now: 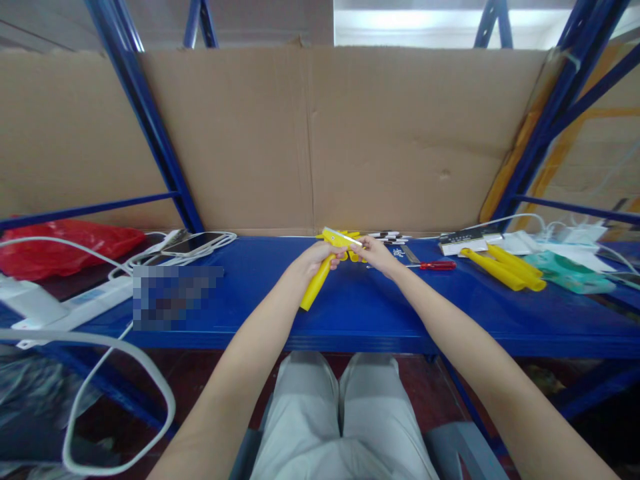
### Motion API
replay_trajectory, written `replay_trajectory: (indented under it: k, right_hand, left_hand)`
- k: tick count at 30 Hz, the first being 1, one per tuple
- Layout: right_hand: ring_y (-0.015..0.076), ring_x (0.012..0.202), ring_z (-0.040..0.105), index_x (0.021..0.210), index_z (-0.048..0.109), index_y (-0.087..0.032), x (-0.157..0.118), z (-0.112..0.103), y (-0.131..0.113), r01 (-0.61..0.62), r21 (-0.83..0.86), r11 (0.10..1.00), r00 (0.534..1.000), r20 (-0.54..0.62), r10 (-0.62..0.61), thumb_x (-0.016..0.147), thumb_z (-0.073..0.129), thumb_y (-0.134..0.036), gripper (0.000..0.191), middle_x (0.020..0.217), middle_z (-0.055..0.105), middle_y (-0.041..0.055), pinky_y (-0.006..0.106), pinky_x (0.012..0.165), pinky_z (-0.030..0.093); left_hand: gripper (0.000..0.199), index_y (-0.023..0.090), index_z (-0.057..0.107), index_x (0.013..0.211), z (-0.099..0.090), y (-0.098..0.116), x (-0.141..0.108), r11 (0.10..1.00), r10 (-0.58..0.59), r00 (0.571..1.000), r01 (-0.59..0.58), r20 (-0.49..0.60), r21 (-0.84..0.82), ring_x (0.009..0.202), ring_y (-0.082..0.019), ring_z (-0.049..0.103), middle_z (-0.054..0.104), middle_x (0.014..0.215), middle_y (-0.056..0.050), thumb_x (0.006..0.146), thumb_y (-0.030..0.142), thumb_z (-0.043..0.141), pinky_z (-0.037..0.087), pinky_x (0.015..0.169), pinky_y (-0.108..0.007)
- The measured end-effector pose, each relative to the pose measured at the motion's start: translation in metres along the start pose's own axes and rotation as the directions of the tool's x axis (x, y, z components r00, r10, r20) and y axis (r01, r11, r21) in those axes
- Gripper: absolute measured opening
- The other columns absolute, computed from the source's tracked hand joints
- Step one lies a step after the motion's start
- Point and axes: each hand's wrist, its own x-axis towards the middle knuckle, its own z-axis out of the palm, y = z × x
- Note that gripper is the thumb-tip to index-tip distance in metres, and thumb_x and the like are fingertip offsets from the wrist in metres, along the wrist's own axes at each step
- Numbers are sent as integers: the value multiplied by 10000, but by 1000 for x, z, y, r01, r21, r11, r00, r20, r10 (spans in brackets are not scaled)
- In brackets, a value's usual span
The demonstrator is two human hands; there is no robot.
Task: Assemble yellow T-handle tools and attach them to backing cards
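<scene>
A yellow tool [316, 284] with a long handle and an angled head is held over the middle of the blue table. My left hand [324, 255] is wrapped round it where handle and head meet, and the handle points down toward me. A silvery strip [345, 238] lies along the head. At the strip's right end, my right hand [373, 253] pinches it with closed fingers. Behind my hands are more yellow pieces [353, 255], partly hidden. A screwdriver with a red handle [437, 265] lies just right of my right hand.
Black-and-white pens [393, 237] lie near the cardboard wall [250, 147]. Two yellow handles [500, 268], a box [465, 241] and a green packet [570, 272] are at the right. At the left are a phone [194, 244], cables, a power strip [95, 303] and a red bag [65, 248].
</scene>
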Motion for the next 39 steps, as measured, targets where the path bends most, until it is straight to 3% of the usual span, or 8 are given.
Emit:
replay_trajectory:
  k: [5, 9, 11, 14, 18, 24, 33, 39]
  right_hand:
    - [101, 628, 542, 908, 540, -194, 9, -6, 13, 83, -136, 987, 988, -120, -99, 817, 583, -443, 269, 898, 626, 30, 260, 618, 479]
    - [157, 758, 594, 857, 595, -182, 17, -34, 11, 113, -367, 923, 968, -171, -187, 783, 607, -333, 168, 876, 652, 56, 306, 728, 490]
    - [178, 779, 606, 778, 620, -181, 19, -55, 6, 40, -498, 866, 973, -177, -146, 772, 600, -268, 89, 830, 671, 66, 320, 760, 480]
    - [194, 763, 620, 717, 656, -191, 19, -90, 1, -53, -665, 745, 994, -109, -27, 727, 645, -248, 59, 760, 691, 63, 315, 748, 469]
    - [209, 753, 643, 670, 677, -209, 2, -133, 8, -71, -772, 632, 988, 31, 149, 668, 704, -301, 95, 734, 709, 55, 300, 712, 479]
    - [236, 795, 660, 757, 708, -219, -34, -178, 25, -185, -838, 513, 964, -55, 259, 601, 743, -337, 199, 844, 722, 73, 330, 734, 499]
    - [224, 754, 651, 714, 697, -235, -39, -174, 27, -146, -802, 579, 919, 107, 381, 552, 742, -449, 272, 762, 713, 30, 312, 691, 497]
    - [223, 737, 650, 707, 673, -222, -43, -164, 17, -100, -709, 698, 925, 192, 328, 532, 749, -512, 347, 750, 712, 35, 320, 703, 500]
  left_hand:
    - [221, 152, 469, 642, -6, 0, 2, 996, 64, 994, -59, -87, 65, 303, -34, 330, 437, 433, 54, 803, 12, 526, 241, 348, -174]
    - [245, 153, 484, 601, -14, -3, 7, 968, 152, 954, -90, -260, 235, 299, -50, 346, 431, 396, 48, 785, 7, 553, 238, 359, -191]
    - [258, 151, 494, 579, -19, -4, 10, 951, 172, 927, -69, -332, 301, 289, -49, 338, 424, 376, 48, 768, -7, 569, 230, 358, -193]
    - [294, 158, 478, 543, -24, -4, 13, 946, 180, 919, -64, -350, 317, 281, -45, 333, 406, 360, 53, 755, -21, 578, 225, 357, -189]
    - [336, 171, 442, 513, -25, -5, 14, 938, 172, 917, -41, -360, 343, 283, -49, 331, 378, 340, 57, 755, -28, 564, 235, 359, -188]
    - [328, 171, 446, 520, -26, -5, 13, 935, 161, 916, -22, -369, 353, 289, -51, 332, 388, 347, 57, 746, -32, 570, 234, 365, -191]
    - [275, 156, 470, 565, -25, -5, 10, 925, 156, 907, 4, -390, 379, 320, -52, 352, 396, 374, 64, 781, -9, 511, 267, 387, -190]
    - [214, 133, 535, 604, -27, -6, 13, 904, 148, 910, 35, -387, 426, 338, -61, 370, 398, 377, 63, 778, 8, 524, 316, 422, -195]
